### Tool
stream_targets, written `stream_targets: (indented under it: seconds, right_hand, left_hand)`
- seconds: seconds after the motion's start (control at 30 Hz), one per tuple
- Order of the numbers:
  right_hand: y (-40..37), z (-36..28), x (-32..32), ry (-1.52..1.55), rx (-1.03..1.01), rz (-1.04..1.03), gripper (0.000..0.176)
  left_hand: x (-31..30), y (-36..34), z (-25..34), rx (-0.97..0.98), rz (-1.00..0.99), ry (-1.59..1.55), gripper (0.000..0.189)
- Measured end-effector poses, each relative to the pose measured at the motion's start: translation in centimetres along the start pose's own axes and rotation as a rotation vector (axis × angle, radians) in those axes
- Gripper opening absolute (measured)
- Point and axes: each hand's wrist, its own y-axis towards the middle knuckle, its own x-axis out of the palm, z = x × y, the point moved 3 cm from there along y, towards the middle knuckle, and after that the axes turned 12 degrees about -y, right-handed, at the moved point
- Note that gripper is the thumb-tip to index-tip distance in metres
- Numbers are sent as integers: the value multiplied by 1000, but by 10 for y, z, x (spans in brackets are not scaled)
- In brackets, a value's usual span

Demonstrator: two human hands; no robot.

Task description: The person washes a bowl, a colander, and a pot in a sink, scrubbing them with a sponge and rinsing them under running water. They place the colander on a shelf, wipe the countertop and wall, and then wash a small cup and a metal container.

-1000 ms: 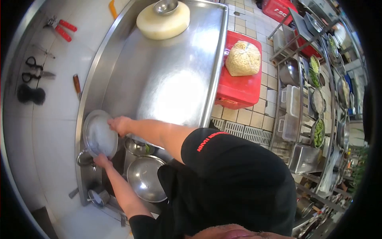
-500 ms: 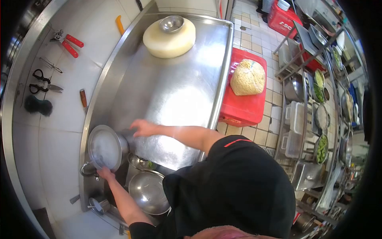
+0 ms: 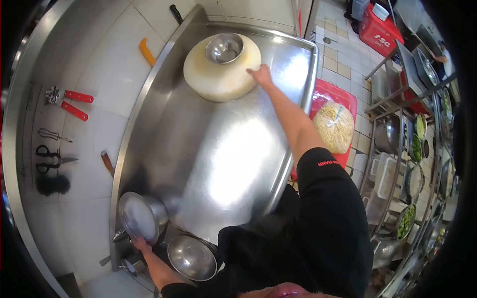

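My left hand (image 3: 140, 244) grips the near rim of a steel pot (image 3: 163, 211), which leans with its mouth toward the tiled wall and looks whitish inside. At the far end of the steel counter (image 3: 198, 134), my right hand (image 3: 261, 75) is at the right edge of a thick, round, cream-coloured block (image 3: 201, 74). Its thumb and fingers are apart, with the thumb against the block. A small metal bowl (image 3: 224, 48) sits on top of the block. Beside the pot, nearer my body, lies a large metal bowl (image 3: 192, 258).
Can opener (image 3: 74, 102), scissors (image 3: 54, 159) and a dark scrubber (image 3: 53, 185) hang on the left wall. Right of the counter, a bag of noodles (image 3: 334, 126) rests on a red crate (image 3: 325, 92). Shelves with food bowls (image 3: 406, 221) stand farther right.
My right hand has gone from above the middle of the counter to the round block's edge. My left hand stays on the pot's rim. The camera view has shifted.
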Motion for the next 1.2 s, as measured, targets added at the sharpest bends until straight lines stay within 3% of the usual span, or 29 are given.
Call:
stream_targets:
  seconds: [0.07, 0.13, 0.23, 0.37, 0.43, 0.5, 0.63, 0.77, 0.8, 0.83, 0.87, 0.9, 0.93, 0.97, 1.0, 1.03, 1.07, 1.17, 1.2]
  right_hand:
    - [46, -5, -7, 46, -59, -51, 66]
    - [32, -57, -53, 154, -82, -172, 62]
    - [63, -41, -18, 355, -178, -237, 57]
    - [51, -36, -6, 548, -11, -179, 54]
    - [47, -28, 10, 491, -92, -117, 53]
    - [22, -37, 13, 430, -76, 32, 55]
    - [-16, -50, 41, 508, -19, 85, 69]
    - [-45, -52, 61, 222, -34, 94, 86]
    - [-45, -40, 72, 120, -59, 70, 92]
    - [-47, -34, 81, 28, -89, 41, 97]
    - [-53, -35, 63, 78, -128, -208, 108]
    - [-37, -1, 83, 203, -219, -397, 97]
    - [-62, -17, 44, 41, -302, -603, 81]
    - [-52, 22, 71, -138, -311, -626, 72]
    - [-89, -4, 22, 19, -272, -690, 78]
    - [-124, -14, -4, -58, -319, -505, 83]
    - [-123, 34, 16, -161, -484, -492, 86]
    - [-218, 22, -34, -690, -661, -553, 87]
    - [-239, 26, -39, -685, -673, -554, 89]
  left_hand:
    - [1, -8, 7, -2, 4, -9, 67]
    - [-1, -13, 6, -3, 1, -61, 58]
    - [-2, -14, 5, -31, -44, -34, 59]
    - [-8, -18, 7, -108, 17, 25, 69]
    - [28, -63, 54, -190, 15, -25, 83]
    - [32, -58, 45, -189, 33, -56, 84]
    - [4, -29, 7, -38, 50, 50, 82]
    - [0, -10, -22, 79, -30, -33, 72]
    - [-30, 37, -78, 113, -68, -209, 65]
    - [-24, 30, -73, 115, -58, -134, 60]
    - [-17, 28, -68, 120, -25, -85, 59]
    - [-10, 22, -62, 127, 17, -58, 58]
    - [-6, 16, -59, 123, 55, -32, 58]
    - [0, 9, -54, 120, 98, -14, 57]
    - [4, 3, -50, 114, 144, 5, 56]
    - [8, -6, -45, 110, 187, 28, 55]
    - [11, -14, -38, 110, 226, 47, 54]
    - [22, -29, -16, 112, 297, 157, 55]
    - [21, -31, -12, 110, 301, 161, 55]
